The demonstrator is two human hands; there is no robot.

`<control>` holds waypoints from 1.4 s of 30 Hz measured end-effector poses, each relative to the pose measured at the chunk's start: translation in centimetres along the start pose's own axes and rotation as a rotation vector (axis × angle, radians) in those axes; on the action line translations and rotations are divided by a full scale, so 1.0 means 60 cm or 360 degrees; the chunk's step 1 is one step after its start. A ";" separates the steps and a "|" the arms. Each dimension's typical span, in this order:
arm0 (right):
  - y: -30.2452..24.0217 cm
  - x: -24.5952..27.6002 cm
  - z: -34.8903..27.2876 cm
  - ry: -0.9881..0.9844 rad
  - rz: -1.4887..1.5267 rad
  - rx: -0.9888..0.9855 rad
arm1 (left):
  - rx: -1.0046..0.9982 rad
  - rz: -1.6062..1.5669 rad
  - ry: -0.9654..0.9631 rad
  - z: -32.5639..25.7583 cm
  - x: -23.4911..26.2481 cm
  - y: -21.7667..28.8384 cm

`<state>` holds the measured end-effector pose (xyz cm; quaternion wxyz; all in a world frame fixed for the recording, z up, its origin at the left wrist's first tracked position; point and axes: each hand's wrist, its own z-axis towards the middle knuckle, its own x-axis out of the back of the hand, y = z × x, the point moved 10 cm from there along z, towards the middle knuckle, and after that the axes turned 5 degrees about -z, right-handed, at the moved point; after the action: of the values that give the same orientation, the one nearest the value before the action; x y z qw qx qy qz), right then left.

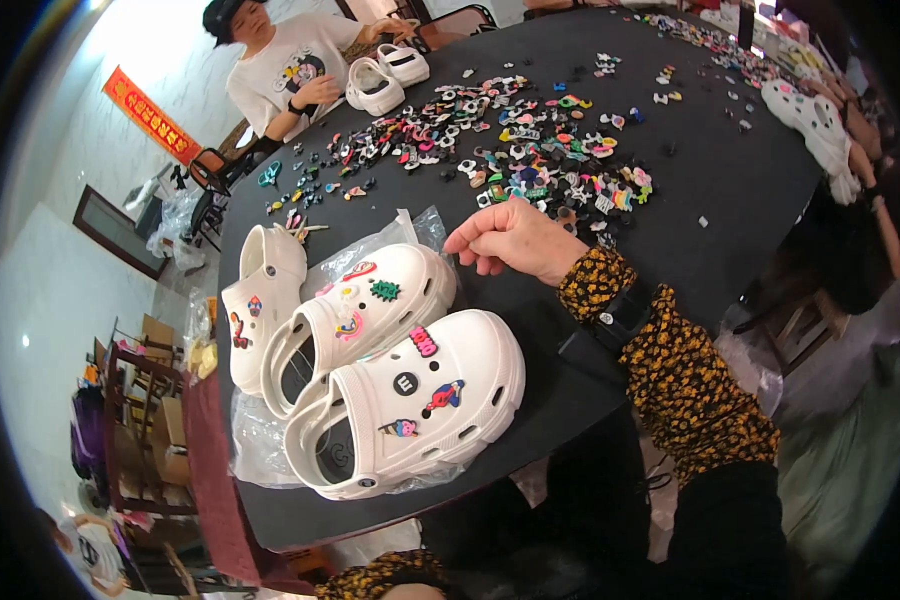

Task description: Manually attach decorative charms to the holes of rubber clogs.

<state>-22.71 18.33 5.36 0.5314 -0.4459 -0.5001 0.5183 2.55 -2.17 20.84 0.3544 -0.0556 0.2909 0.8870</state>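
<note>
My right hand (510,240) hovers over the dark table, just right of the toe of the middle clog. Its fingers are curled, thumb and forefinger together; whatever they may pinch is hidden. Only the patterned sleeve (385,575) of my left arm shows at the lower edge, with the hand out of sight. In front of me lie three white clogs: the nearest clog (480,375) bears several charms, the middle clog (370,320) carries a green spiky charm (386,290) among others, and the left clog (250,345) has a couple. Clear plastic bags (260,440) lie under them.
Beyond my hand a wide heap of colourful shoe charms (570,170) covers the table (710,180). Across it sits a person (300,75) beside a pair of white clogs (380,85). At the right, another person's hands are by a white clog (805,125).
</note>
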 end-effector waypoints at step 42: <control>-0.192 -0.379 0.006 -0.1119 -0.2450 0.0475 | 0.0491 0.3005 0.2088 -0.405 0.090 0.271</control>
<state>-21.00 -5.10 15.23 0.6024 0.2786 -0.7255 0.1820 -14.81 -21.89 6.92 -0.6644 -0.2217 0.4495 0.5544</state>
